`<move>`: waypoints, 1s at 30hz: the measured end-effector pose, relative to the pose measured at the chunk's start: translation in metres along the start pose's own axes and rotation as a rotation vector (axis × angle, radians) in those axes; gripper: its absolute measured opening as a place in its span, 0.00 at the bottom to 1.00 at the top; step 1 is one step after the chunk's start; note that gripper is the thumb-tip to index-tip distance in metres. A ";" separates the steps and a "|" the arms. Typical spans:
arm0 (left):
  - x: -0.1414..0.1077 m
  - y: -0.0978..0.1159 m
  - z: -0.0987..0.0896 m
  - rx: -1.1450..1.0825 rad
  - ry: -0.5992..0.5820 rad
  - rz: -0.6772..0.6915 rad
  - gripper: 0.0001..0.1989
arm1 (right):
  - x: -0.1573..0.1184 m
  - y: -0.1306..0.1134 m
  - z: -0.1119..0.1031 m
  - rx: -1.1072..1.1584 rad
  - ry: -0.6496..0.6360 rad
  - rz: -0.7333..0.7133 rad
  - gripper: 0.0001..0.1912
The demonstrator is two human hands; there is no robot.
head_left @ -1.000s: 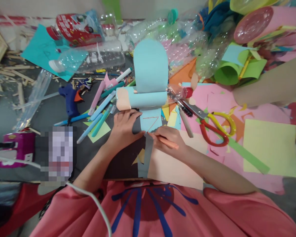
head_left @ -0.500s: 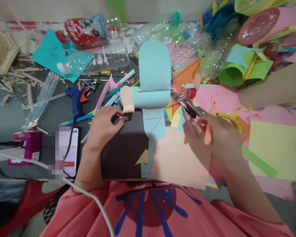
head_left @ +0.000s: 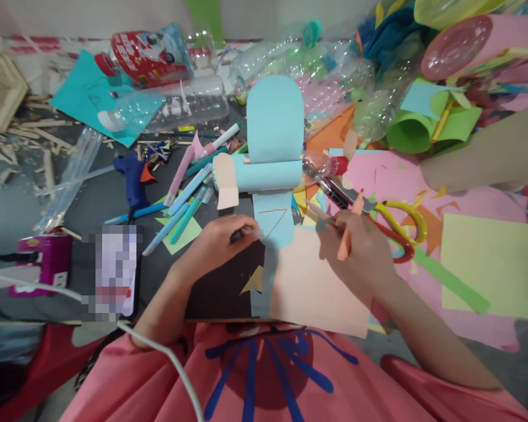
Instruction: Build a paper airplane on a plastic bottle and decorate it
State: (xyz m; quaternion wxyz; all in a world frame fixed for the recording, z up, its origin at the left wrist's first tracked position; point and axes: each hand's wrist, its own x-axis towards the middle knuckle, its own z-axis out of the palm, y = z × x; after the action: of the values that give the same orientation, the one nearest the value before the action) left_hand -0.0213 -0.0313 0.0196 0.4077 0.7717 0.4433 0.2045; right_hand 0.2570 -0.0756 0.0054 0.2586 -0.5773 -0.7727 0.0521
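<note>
A plastic bottle [head_left: 317,166] with a red cap lies wrapped in light blue paper. A rounded light blue paper piece [head_left: 275,117] sticks up behind it. In front hangs a light blue flap [head_left: 278,225] with thin red-orange lines drawn on it. My left hand [head_left: 222,243] has its fingertips pinched together at the flap's left edge. My right hand [head_left: 361,246] is closed around an orange marker [head_left: 345,239], which stands steeply up from the fingers. Beneath the flap and beside my right hand lies a peach paper sheet [head_left: 321,287].
Scissors [head_left: 405,221] with yellow and red handles lie right of my right hand. Several markers [head_left: 189,199], a blue glue gun [head_left: 134,181] and a phone [head_left: 129,293] are on the left. Plastic bottles [head_left: 176,105] line the back; coloured paper [head_left: 493,264] covers the right.
My left hand has moved right, from beside the markers to the flap's edge. My right hand has shifted slightly left with the orange marker, leaving more of the scissors visible.
</note>
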 end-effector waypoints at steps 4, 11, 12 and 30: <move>0.002 0.007 0.014 -0.203 0.112 -0.019 0.10 | 0.000 -0.012 -0.005 0.409 -0.083 -0.125 0.06; 0.001 0.004 0.016 -0.387 0.190 -0.130 0.16 | 0.002 -0.017 -0.003 0.524 -0.155 -0.113 0.06; 0.001 0.004 0.016 -0.390 0.196 -0.132 0.17 | 0.002 -0.016 -0.003 0.517 -0.152 -0.123 0.06; -0.005 0.019 0.033 -0.605 -0.143 -0.114 0.11 | -0.002 -0.043 0.015 0.763 -0.141 -0.077 0.14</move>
State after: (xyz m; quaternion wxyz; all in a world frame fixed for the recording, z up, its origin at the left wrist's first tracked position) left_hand 0.0078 -0.0558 0.0157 0.6596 0.6017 0.3751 0.2493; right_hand 0.2133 -0.0878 0.0080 0.4027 -0.4051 -0.7348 0.3658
